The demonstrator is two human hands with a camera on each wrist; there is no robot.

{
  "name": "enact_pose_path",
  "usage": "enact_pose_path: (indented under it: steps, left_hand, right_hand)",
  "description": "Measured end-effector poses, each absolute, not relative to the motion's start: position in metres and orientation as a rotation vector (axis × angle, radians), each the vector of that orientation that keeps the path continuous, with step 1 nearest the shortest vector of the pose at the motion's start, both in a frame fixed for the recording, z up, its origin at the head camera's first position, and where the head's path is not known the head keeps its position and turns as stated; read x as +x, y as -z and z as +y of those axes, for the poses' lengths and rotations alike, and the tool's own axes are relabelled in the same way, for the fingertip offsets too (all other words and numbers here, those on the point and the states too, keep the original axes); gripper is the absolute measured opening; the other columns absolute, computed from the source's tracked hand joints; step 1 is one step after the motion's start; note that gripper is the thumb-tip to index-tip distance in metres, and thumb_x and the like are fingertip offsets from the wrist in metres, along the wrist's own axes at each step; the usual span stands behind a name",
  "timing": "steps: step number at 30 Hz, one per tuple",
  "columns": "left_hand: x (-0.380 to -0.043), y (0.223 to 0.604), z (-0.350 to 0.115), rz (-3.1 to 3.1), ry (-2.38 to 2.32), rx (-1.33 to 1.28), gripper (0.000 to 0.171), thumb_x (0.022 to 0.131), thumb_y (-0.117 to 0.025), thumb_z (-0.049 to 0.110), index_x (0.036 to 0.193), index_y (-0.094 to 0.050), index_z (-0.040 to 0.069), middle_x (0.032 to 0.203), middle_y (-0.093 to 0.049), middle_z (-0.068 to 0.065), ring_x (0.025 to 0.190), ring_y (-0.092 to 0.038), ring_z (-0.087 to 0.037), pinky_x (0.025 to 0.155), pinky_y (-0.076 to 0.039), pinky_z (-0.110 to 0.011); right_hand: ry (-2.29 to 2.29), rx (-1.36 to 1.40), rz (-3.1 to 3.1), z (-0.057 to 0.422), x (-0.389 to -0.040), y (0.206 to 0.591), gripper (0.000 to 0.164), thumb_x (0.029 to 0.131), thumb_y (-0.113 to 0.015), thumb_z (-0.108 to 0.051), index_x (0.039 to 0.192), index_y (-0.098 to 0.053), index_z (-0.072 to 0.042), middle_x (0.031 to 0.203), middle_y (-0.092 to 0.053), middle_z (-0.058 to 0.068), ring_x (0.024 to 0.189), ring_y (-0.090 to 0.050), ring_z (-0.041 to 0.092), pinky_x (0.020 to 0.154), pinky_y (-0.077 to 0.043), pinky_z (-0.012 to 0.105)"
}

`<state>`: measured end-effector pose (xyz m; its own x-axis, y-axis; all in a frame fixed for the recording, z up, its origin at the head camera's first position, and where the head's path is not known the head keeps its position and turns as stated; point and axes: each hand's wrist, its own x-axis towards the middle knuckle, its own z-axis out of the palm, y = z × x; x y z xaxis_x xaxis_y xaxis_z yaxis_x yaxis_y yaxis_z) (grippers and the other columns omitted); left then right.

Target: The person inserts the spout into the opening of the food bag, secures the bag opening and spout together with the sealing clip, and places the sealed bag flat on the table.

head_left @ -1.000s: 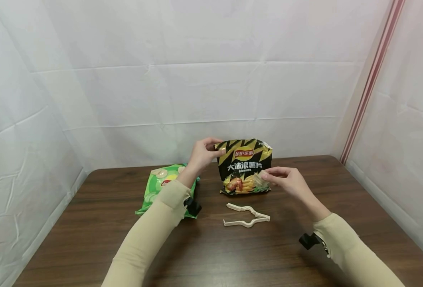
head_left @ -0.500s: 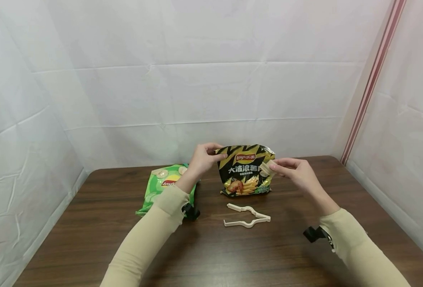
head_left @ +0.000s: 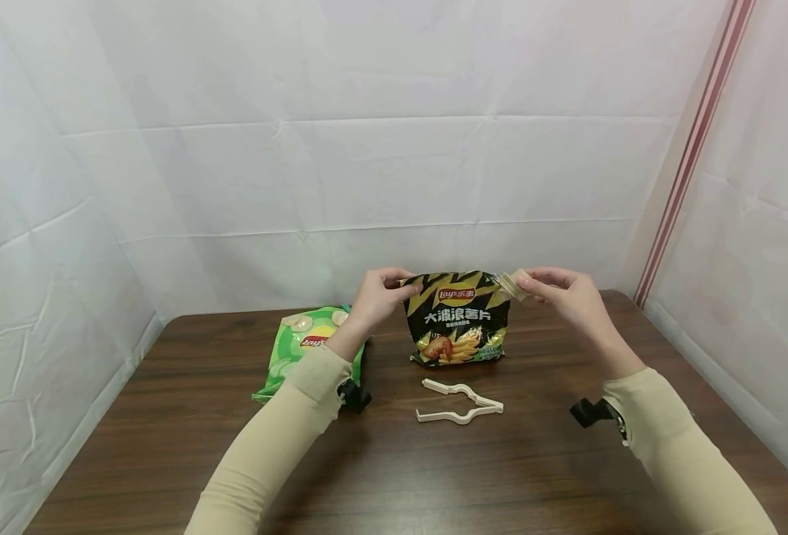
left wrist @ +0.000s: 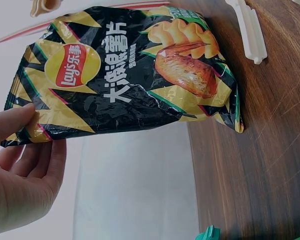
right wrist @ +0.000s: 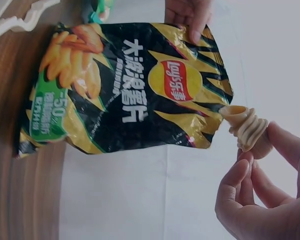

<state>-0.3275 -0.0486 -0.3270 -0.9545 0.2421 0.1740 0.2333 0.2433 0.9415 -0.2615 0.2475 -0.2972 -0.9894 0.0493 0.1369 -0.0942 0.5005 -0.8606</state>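
Note:
With thumb and fingers, my left hand (head_left: 375,299) pinches the upper left corner of a black and gold chip bag (head_left: 457,318), which stands upright on the table. In the left wrist view its thumb (left wrist: 25,117) lies on the front of the bag. My right hand (head_left: 573,303) holds a small cream threaded spout (head_left: 514,285) at the bag's upper right corner. Seen from the right wrist, the spout's wide mouth (right wrist: 234,111) overlaps the top edge of the bag. A cream bag clip (head_left: 493,406) lies spread in a V in front of the bag.
A green chip bag (head_left: 287,362) lies flat on the left of the brown wooden table (head_left: 394,475), partly behind my left forearm. White sheeting (head_left: 380,178) hangs behind the table and on both sides.
My right hand has lifted the spout from low in front of the bag's right side to its upper right corner. The bag's top has dropped slightly; the clip has not moved.

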Motion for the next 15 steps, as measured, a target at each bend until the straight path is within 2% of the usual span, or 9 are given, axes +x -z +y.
enact_pose_path:
  steps: [6, 9, 11, 15]
  left_hand:
    - [-0.328, 0.326, -0.05, 2.461, -1.873, 0.479, 0.023, 0.085, -0.071, 0.018, 0.104, -0.072, 0.004, 0.102, -0.07, -0.015, 0.093, -0.063, -0.029, 0.067, -0.045, -0.023]
    - [-0.329, 0.326, -0.05, 2.462, -1.871, 0.483, 0.024, 0.085, -0.072, 0.021, 0.102, -0.073, 0.004, 0.101, -0.07, -0.015, 0.09, -0.063, -0.024, 0.07, -0.046, -0.026]
    - [-0.329, 0.326, -0.05, 2.468, -1.866, 0.481, 0.025, 0.085, -0.072, 0.023, 0.101, -0.073, 0.004, 0.1, -0.07, -0.013, 0.087, -0.062, -0.02, 0.07, -0.046, -0.026]
    - [-0.329, 0.326, -0.05, 2.474, -1.868, 0.473, 0.023, 0.086, -0.072, 0.023, 0.099, -0.073, 0.005, 0.098, -0.071, -0.01, 0.084, -0.061, -0.016, 0.069, -0.047, -0.025]
  right_hand:
    - [-1.479, 0.023, -2.541, 0.247, -0.268, 0.289, 0.058, 0.083, -0.066, -0.054, 0.122, -0.064, -0.011, 0.108, -0.068, -0.004, 0.089, -0.061, 0.004, 0.074, -0.049, 0.021]
    - [-1.44, 0.055, -2.525, 0.247, -0.272, 0.288, 0.054, 0.083, -0.066, -0.052, 0.12, -0.065, -0.012, 0.109, -0.07, -0.002, 0.09, -0.061, 0.0, 0.075, -0.05, 0.021]
    - [-1.4, 0.072, -2.528, 0.246, -0.274, 0.288, 0.052, 0.084, -0.066, -0.051, 0.12, -0.066, -0.012, 0.111, -0.07, 0.002, 0.089, -0.061, 0.0, 0.071, -0.051, 0.022]
    - [-1.346, 0.096, -2.543, 0.244, -0.277, 0.288, 0.052, 0.084, -0.066, -0.05, 0.12, -0.066, -0.013, 0.116, -0.068, 0.011, 0.092, -0.062, 0.008, 0.062, -0.05, 0.025]
